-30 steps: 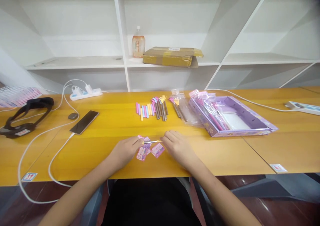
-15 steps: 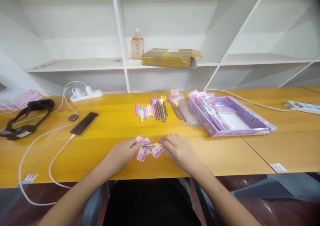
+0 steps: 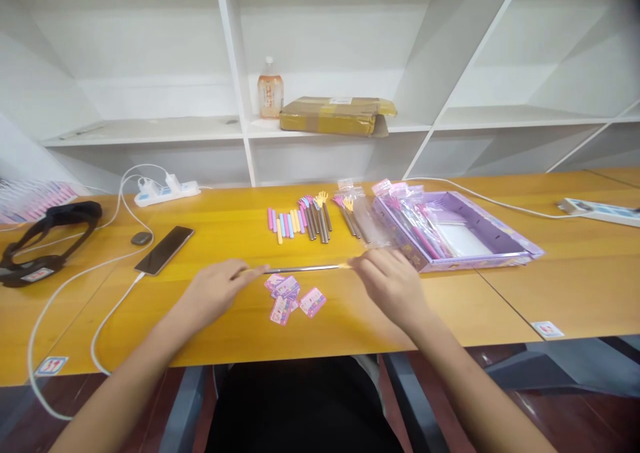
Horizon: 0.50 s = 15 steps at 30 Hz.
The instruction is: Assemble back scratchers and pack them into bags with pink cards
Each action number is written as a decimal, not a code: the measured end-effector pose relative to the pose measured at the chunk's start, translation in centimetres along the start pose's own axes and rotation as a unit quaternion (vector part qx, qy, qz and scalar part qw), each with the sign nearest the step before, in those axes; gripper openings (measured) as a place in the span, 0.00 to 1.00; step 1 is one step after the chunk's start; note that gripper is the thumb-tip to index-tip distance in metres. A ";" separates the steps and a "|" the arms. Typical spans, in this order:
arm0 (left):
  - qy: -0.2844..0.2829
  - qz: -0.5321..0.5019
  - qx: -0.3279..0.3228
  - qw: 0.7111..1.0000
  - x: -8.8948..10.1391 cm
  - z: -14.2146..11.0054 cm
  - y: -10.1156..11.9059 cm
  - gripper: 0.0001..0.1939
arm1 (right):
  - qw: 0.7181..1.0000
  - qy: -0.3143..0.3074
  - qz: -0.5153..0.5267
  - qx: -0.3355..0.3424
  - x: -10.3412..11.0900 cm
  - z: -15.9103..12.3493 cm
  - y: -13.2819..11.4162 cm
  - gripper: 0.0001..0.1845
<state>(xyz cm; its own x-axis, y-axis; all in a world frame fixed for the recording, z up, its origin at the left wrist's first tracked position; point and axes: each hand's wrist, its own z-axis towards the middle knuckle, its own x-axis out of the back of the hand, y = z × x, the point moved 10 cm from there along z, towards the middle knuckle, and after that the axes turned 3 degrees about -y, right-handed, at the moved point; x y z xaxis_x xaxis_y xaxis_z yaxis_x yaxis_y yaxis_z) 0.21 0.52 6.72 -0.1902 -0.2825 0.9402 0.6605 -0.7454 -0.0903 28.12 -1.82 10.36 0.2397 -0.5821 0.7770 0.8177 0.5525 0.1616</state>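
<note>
Bright, even indoor light, seemingly from above, soft shadows inside the white shelving (image 3: 233, 53), pale sheen on the yellow wooden table (image 3: 225, 333), wide-angle stretching toward the edges, dark blurred upper-right corner, fine print soft

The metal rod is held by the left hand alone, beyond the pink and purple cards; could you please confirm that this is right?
Not quite: the head view shows the metal rod held between both hands, the left hand and the right hand. The rest is right.

Silver rod (image 3: 306, 269), yellow-ended; held level over table (image 3: 240, 339).
</note>
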 end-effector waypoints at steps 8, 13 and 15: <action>0.071 0.000 0.054 0.996 5.3 -7.5 -7.9 0.25 | 0.985 0.035 -0.083 -0.148 4.3 -8.8 15.7 0.08; 0.047 -0.017 0.076 0.996 4.1 -10.2 -9.0 0.23 | 0.988 0.034 -0.065 -0.135 4.3 -12.2 17.3 0.05; 0.037 -0.027 0.079 0.996 3.5 -10.4 -9.0 0.21 | 0.988 0.030 -0.057 -0.138 4.1 -12.3 16.8 0.05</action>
<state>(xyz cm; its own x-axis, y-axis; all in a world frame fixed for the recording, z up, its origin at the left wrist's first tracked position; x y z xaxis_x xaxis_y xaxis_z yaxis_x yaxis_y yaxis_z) -13.92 -0.04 7.43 -0.2783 -0.2933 0.9146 0.7523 -0.6586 0.0177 49.24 -2.26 8.77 0.1608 -0.6704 0.7244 0.9510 0.3017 0.0682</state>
